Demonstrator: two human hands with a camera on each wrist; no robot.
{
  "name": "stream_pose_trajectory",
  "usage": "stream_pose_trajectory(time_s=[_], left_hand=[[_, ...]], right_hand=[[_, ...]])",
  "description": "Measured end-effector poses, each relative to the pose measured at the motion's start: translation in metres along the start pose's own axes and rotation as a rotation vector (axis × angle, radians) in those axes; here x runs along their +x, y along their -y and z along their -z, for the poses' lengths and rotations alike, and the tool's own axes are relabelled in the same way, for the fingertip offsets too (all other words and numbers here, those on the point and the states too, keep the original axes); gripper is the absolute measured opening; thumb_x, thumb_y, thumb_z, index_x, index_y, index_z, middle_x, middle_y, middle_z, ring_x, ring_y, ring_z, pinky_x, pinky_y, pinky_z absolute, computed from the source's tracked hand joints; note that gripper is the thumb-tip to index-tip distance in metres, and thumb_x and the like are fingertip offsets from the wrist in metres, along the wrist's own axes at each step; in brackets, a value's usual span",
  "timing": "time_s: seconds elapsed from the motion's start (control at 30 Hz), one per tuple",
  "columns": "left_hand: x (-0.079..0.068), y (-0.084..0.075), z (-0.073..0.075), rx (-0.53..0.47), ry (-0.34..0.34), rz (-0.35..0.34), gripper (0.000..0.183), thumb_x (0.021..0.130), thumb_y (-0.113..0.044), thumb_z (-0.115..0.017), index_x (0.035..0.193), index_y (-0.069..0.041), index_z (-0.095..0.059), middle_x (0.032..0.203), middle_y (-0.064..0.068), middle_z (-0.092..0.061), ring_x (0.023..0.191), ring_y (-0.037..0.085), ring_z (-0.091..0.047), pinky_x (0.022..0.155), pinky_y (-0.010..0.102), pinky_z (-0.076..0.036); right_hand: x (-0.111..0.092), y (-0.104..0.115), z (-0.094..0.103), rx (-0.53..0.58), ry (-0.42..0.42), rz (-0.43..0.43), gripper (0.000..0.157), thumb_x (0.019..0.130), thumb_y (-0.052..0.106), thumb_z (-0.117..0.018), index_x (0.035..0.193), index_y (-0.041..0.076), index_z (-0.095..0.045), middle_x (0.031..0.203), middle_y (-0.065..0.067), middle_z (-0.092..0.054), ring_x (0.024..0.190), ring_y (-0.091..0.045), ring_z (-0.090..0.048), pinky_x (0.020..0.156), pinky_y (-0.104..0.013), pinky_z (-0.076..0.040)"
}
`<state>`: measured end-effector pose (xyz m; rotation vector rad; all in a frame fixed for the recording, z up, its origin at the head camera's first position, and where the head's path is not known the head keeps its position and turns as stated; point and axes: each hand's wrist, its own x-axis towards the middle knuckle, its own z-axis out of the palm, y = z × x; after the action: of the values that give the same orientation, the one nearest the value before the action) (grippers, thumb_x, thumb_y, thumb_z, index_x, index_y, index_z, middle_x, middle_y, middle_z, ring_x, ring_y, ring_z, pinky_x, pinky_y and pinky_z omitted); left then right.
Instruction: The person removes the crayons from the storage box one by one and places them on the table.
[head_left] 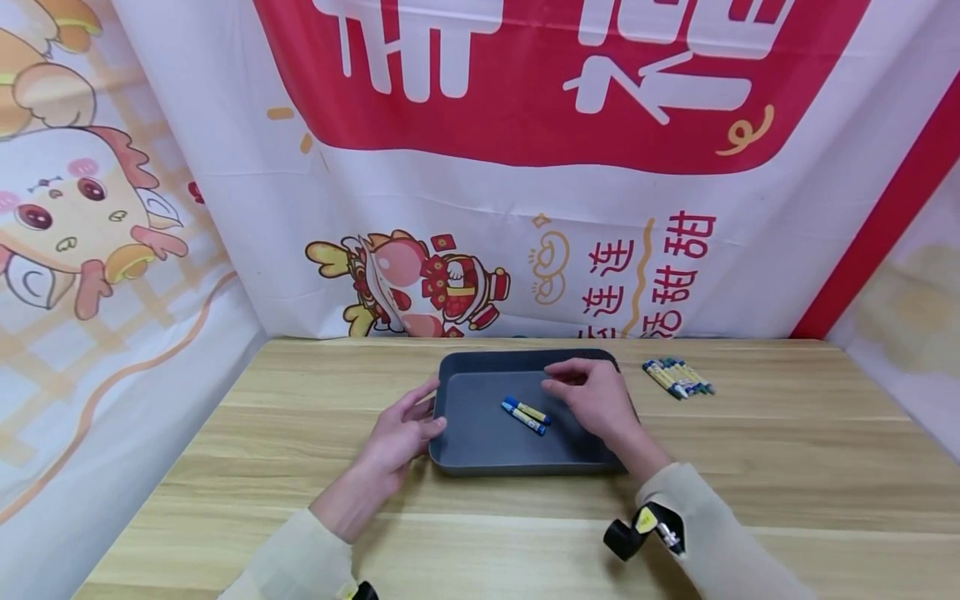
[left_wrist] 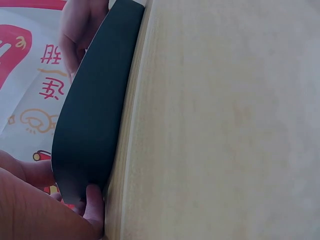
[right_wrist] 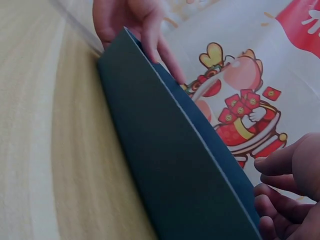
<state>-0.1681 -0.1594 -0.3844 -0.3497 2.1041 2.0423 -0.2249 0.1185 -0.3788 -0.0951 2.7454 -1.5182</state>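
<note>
A dark grey rectangular tray (head_left: 487, 468) sits on the wooden table. In it, near the middle, two crayons (head_left: 525, 417) with blue ends and pale yellow wrappers lie side by side at a slant. My left hand (head_left: 401, 429) holds the tray's left side, fingers and thumb at the rim; the left wrist view shows its fingertips against the tray's outer wall (left_wrist: 95, 100). Over the right part of the tray hovers my right hand (head_left: 592, 396), fingers loosely curled with a gap between thumb and forefinger. Nothing shows between those fingers in the right wrist view either.
To the right of the tray, a group of several crayons (head_left: 677, 377) with blue and green ends lies on the wooden table (head_left: 750, 467). A printed cloth (head_left: 465, 183) hangs along the table's back edge, with another cloth wall on the left.
</note>
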Motion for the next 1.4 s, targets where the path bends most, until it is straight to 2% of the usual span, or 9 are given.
stream_pose_trajectory(time_s=[0.2,0.4,0.67,1.0,1.4], left_hand=[[0.000,0.000,0.000,-0.001,-0.002,0.006,0.065,0.103,0.000,-0.060,0.162,-0.024,-0.045,0.168,0.022,-0.040,0.146,0.039,-0.052,0.115,0.053,-0.050],[0.001,0.000,0.000,-0.006,0.003,-0.002,0.066,0.103,0.001,-0.060,0.162,-0.023,-0.044,0.168,0.022,-0.040,0.146,0.040,-0.052,0.113,0.051,-0.051],[0.001,0.001,0.000,-0.008,0.003,-0.005,0.066,0.102,0.001,-0.060,0.162,-0.022,-0.044,0.168,0.022,-0.040,0.145,0.039,-0.053,0.114,0.051,-0.051],[0.004,0.002,-0.001,-0.006,-0.008,0.015,0.066,0.103,0.001,-0.060,0.162,-0.025,-0.046,0.168,0.019,-0.041,0.146,0.038,-0.053,0.119,0.054,-0.047],[0.003,0.002,0.000,-0.016,-0.003,0.005,0.066,0.103,0.001,-0.059,0.162,-0.024,-0.045,0.168,0.021,-0.041,0.146,0.039,-0.052,0.118,0.055,-0.047]], right_hand=[[0.000,0.003,-0.011,-0.030,0.027,0.002,0.025,0.099,0.021,-0.076,0.122,0.012,-0.079,0.114,-0.005,-0.079,0.098,-0.020,-0.069,0.089,-0.038,-0.058],[-0.001,0.003,-0.017,-0.027,0.068,-0.007,0.026,0.097,0.020,-0.079,0.121,0.011,-0.079,0.109,-0.004,-0.079,0.094,-0.018,-0.067,0.083,-0.033,-0.055],[-0.002,0.000,-0.025,-0.062,0.100,-0.049,0.024,0.095,0.018,-0.080,0.118,0.013,-0.081,0.104,-0.003,-0.078,0.093,-0.018,-0.066,0.083,-0.032,-0.053],[-0.003,0.000,-0.028,-0.093,0.108,-0.074,0.019,0.094,0.017,-0.081,0.113,0.014,-0.083,0.102,-0.002,-0.078,0.093,-0.018,-0.066,0.081,-0.031,-0.053],[-0.003,0.000,-0.029,-0.108,0.138,-0.055,0.015,0.096,0.012,-0.078,0.110,0.014,-0.084,0.104,-0.004,-0.077,0.095,-0.020,-0.063,0.081,-0.032,-0.052]])
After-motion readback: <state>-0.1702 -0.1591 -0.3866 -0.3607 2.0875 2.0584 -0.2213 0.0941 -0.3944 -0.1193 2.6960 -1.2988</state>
